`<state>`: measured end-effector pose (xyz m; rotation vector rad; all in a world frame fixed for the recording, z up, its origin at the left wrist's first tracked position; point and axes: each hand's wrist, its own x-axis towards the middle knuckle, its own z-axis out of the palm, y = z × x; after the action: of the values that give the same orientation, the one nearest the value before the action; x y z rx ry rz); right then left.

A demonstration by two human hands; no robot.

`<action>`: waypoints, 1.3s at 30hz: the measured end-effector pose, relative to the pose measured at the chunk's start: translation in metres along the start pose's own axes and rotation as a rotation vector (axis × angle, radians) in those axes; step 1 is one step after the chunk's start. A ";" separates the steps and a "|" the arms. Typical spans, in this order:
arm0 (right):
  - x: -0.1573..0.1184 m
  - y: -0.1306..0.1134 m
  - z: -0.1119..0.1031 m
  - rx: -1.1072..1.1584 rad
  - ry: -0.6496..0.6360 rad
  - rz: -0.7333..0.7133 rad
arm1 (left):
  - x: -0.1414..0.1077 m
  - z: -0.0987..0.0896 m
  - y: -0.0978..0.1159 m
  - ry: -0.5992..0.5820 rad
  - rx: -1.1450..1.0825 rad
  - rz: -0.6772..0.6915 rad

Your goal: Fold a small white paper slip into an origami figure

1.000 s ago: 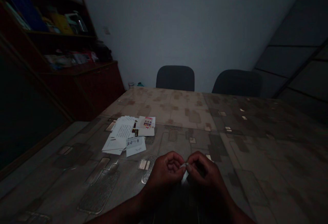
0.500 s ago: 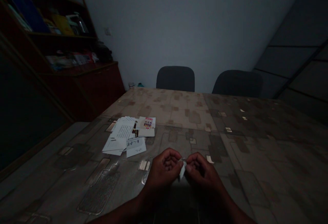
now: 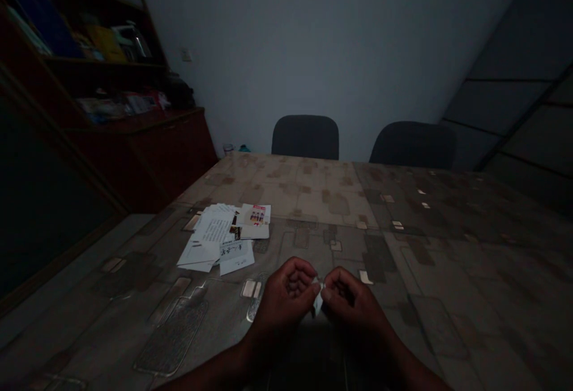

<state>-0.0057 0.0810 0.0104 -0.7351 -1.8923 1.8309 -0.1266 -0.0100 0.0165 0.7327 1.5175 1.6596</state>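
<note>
Between my two hands is a small, pale folded piece of paper, narrow and pinched near its top. My left hand grips its left side between thumb and forefinger, the other fingers curled in. On the right side, the thumb and forefinger of my right hand pinch it too. Both hands are close together over the near edge of the table. Most of the paper's upper part is hidden by my fingertips. To the left, apart from my hands, lies a loose pile of printed white cards and papers.
A patterned cloth covers the table. Beyond its far edge stand two dark chairs, one in the middle and one to the right. A wooden cabinet with filled shelves is at the left. The room is dim.
My fingertips have shifted slightly on the folded paper, and less of its top shows between them. The pile of cards has stayed in place.
</note>
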 end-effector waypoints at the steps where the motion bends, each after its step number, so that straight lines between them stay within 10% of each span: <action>1: 0.001 0.001 0.000 0.038 0.014 -0.003 | 0.000 0.000 0.001 -0.025 -0.031 -0.016; 9: 0.003 0.002 -0.003 0.226 0.078 -0.001 | -0.002 0.002 -0.001 -0.197 -0.235 -0.073; 39: -0.002 -0.005 -0.003 -0.172 0.168 -0.230 | -0.004 0.007 -0.015 -0.093 0.052 -0.162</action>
<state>-0.0025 0.0823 0.0152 -0.6721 -1.9504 1.4368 -0.1167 -0.0092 0.0028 0.6863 1.5177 1.4515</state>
